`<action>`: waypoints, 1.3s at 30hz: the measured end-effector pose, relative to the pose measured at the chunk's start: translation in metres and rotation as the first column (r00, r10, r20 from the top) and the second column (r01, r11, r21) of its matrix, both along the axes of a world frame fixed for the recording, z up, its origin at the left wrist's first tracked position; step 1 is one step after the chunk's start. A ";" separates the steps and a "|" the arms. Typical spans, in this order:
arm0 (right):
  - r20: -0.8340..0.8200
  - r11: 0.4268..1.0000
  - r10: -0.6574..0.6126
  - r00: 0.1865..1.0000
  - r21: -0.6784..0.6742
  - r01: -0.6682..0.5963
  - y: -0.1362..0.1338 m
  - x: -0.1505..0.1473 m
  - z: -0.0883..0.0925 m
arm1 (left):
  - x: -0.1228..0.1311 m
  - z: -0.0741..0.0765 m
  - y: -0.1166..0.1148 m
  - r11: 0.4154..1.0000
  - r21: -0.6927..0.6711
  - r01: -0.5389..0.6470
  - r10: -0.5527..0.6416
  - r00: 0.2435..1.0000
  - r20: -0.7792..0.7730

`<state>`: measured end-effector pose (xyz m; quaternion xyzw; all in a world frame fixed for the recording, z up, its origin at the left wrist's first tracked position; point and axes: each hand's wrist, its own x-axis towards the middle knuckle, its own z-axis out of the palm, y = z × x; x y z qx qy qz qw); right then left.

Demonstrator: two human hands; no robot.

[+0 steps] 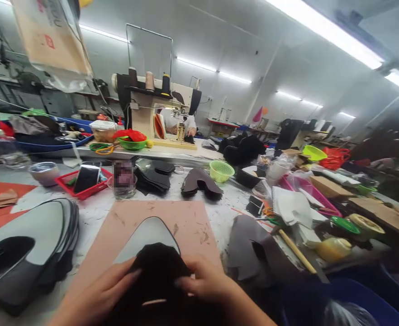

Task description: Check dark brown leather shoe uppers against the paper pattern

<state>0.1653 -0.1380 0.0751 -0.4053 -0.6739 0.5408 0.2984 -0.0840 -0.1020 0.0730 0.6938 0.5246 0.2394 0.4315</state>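
- Our left hand (pixel 109 286) has its fingers clamped on the left edge of a black piece (pixel 159 274).
- Our right hand (pixel 210 278) clamps its fingers on the right edge of that same piece.
- We have the black piece right in front of us over a pink board (pixel 194 222), partly covering a pale piece (pixel 152 230) with a rounded, dark-rimmed tip.
- On the bench (pixel 92 210) to our left we see a stack of pale, dark-edged pieces (pixel 52 233); to our right, dark grey pieces (pixel 245 240).
- Beyond the board we see a light green basket (pixel 221 172) and a sewing machine (pixel 141 108).
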 end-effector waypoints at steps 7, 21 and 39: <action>-0.087 0.923 -0.381 0.920 -0.095 0.373 0.055 -0.031 -0.016 | 0.011 0.003 0.045 0.930 -0.368 -0.028 0.173 0.914 0.368; 0.332 0.898 -0.405 0.852 0.322 0.301 0.076 -0.046 -0.067 | 0.001 -0.059 0.073 0.988 0.150 0.049 0.000 0.951 -0.310; 0.250 0.882 -0.426 0.869 0.329 0.338 0.071 -0.046 -0.071 | 0.001 -0.061 0.070 0.989 0.142 0.043 -0.009 0.972 -0.234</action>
